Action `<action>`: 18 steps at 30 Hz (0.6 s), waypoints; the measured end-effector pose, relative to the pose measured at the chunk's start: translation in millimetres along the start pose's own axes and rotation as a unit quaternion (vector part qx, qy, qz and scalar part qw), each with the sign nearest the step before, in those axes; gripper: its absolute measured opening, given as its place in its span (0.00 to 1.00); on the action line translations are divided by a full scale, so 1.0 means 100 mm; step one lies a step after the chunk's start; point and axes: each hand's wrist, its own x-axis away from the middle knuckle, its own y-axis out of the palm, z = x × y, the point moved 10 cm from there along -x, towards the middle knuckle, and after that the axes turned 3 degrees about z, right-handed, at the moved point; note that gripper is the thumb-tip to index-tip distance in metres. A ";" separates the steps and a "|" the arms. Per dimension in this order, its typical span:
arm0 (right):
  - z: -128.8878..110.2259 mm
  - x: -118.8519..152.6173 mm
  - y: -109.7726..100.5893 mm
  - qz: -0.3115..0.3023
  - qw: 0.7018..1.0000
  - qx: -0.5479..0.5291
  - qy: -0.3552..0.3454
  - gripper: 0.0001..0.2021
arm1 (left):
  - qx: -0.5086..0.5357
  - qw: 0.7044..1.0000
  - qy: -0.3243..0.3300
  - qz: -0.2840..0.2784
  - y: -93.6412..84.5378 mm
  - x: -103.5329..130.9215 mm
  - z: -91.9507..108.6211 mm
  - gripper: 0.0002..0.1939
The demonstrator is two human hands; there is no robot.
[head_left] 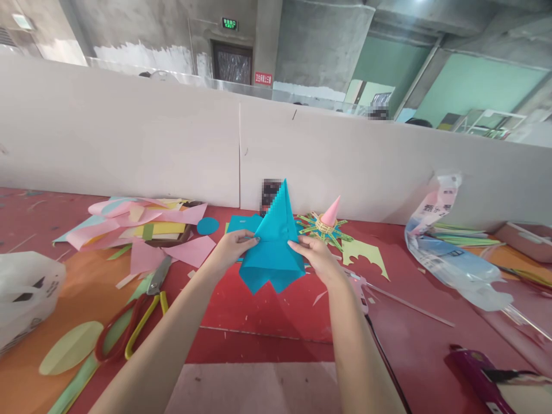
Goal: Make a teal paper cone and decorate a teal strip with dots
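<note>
A sheet of blue paper (276,247), folded to a tall point at its top with a notched lower edge, is held up above the red table. My left hand (233,247) pinches its left side between thumb and fingers. On the opposite side my right hand (314,253) grips the paper the same way. Just behind, to the right, stands a pink paper cone (331,211) on a woven ring with green and blue spokes. Blue paper pieces (244,223) lie partly hidden behind my left hand.
Pink and yellow paper scraps (142,230) lie at left, near red- and yellow-handled scissors (125,328) and a white plastic bag (28,296). A pink glue gun (359,287) with a cord is by my right forearm. Farther right are a clear plastic bag (461,270) and a purple tool (478,374).
</note>
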 end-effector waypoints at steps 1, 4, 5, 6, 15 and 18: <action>0.00 -0.01 0.00 0.001 1.000 -0.001 -0.004 0.24 | 0.005 1.000 -0.009 -0.002 0.02 0.00 -0.03 0.20; 0.04 -0.02 -0.01 0.004 1.000 0.003 -0.006 0.23 | 0.017 1.000 -0.017 -0.012 0.07 -0.01 -0.07 0.20; 0.05 -0.03 -0.01 0.005 1.000 0.005 -0.005 0.23 | 0.022 0.999 -0.019 -0.016 0.08 -0.01 -0.08 0.19; 0.05 -0.03 -0.02 0.007 1.000 0.007 -0.007 0.23 | 0.026 0.999 -0.021 -0.020 0.09 -0.01 -0.09 0.19; 0.02 -0.04 -0.01 0.001 0.998 0.049 -0.042 0.19 | 0.068 0.990 -0.043 -0.117 0.33 0.03 -0.15 0.26; 0.06 -0.04 0.04 -0.017 0.998 0.050 -0.030 0.18 | 0.071 0.989 -0.052 -0.115 0.35 0.03 -0.20 0.27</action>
